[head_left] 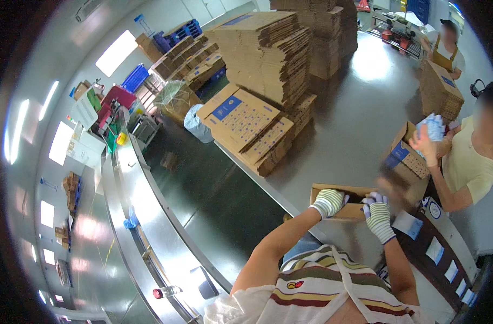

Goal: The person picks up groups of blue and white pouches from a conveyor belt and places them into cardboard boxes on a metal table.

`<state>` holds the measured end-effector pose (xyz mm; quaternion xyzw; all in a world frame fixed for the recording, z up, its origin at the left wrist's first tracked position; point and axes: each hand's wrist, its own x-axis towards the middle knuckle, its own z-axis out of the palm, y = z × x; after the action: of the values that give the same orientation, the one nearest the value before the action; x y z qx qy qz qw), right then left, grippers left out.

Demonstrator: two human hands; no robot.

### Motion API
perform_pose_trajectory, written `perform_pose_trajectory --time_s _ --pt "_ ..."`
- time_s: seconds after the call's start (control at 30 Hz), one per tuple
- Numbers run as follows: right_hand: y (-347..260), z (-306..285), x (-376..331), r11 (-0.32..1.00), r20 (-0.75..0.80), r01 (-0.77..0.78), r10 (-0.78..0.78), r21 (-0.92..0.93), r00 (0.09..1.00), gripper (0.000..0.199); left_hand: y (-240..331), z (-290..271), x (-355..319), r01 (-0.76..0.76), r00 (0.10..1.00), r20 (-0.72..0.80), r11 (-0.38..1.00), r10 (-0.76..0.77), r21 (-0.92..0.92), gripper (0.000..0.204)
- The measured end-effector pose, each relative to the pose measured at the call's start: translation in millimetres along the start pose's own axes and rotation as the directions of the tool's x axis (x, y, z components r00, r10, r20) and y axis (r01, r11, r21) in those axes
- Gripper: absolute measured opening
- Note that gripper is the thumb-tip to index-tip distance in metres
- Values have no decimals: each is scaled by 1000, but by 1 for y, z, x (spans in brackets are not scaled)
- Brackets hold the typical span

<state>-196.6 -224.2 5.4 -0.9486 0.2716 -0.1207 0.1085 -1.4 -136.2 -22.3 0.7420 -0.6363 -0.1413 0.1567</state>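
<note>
An upright cardboard box (348, 212) with its top open stands on the metal table in front of me. My left hand (329, 203), in a white glove with green stripes, grips the box at its left end, fingertips over the near rim. At the right end, my right hand (377, 211), in a matching striped glove with pale purple fingers, has its fingers curled over the box edge. The inside of the box is dark, and I cannot make out its contents.
Flattened cartons (249, 121) are stacked on the metal table (338, 119). To my right, a co-worker (470, 162) holds blue-and-white packets (432, 128) over another open carton (408, 156). A dark conveyor belt (419, 248) carries several packets. A steel counter (149, 200) runs along my left.
</note>
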Motion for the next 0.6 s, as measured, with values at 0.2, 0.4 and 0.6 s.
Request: perform_pose_trajectory --time_s 0.2,0.4,0.6 --pt "8 45 -13 994 -371 -84 103 67 923 21 25 19 -20 -237 971 45 959 233 155 41" --pt "27 37 -9 954 -255 -46 126 298 959 33 33 7 -8 -75 951 300 997 68 11 48" --pt "32 -11 -30 790 -319 -301 517 534 794 57 21 -25 -17 182 981 53 802 -185 -570 60"
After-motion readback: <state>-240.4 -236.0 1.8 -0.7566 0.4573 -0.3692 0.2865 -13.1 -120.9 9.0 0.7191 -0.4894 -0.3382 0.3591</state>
